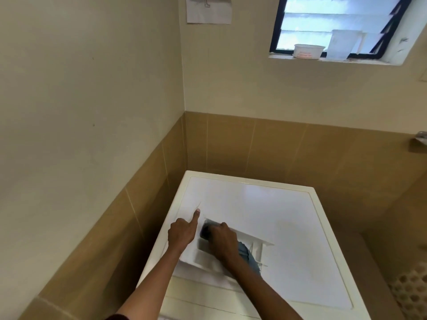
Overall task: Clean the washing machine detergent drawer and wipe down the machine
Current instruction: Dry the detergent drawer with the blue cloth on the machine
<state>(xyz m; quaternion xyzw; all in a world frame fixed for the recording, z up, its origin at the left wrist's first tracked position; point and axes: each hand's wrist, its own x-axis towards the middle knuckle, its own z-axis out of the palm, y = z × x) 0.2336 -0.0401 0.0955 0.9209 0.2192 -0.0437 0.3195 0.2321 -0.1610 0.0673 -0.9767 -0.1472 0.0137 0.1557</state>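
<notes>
Detergent drawer (201, 259), white and pulled free, lies flat on top of the washing machine (277, 227), low in the view at about 6 o'clock, towards the lid's near left corner. Two bare forearms reach up to it from the bottom edge.

The right hand (223, 241) is inside the drawer, knuckles up, fingers curled down around a dark pad (205, 230) and pressing it into the far left compartment. The pad is too blurred to tell whether it is a sponge or a wad of cloth. A blue cloth (248, 255) trails out from under the right wrist towards 4 o'clock, over the drawer's right side. I cannot tell whether it and the pad are one piece.

The left hand (181, 234) sits just beside the drawer at its 9 o'clock. Its index finger is straight, pointing to 12 o'clock, with the tip on the machine's lid. The other fingers are folded in, and nothing shows in them.

The glossy white lid stretches away to 1 o'clock. The machine stands in a corner, with brown tiles (277, 146) along the lower walls and cream paint above.

High at 1 o'clock is a black-framed window (335, 26) with slatted glass. On its sill stand a white tub (308, 51) and, just to its right, a clear jug (344, 43). A sheet of paper (209, 10) hangs on the wall at 12 o'clock. At 4 o'clock, by the frame edge, is something white with round holes (411, 294).
</notes>
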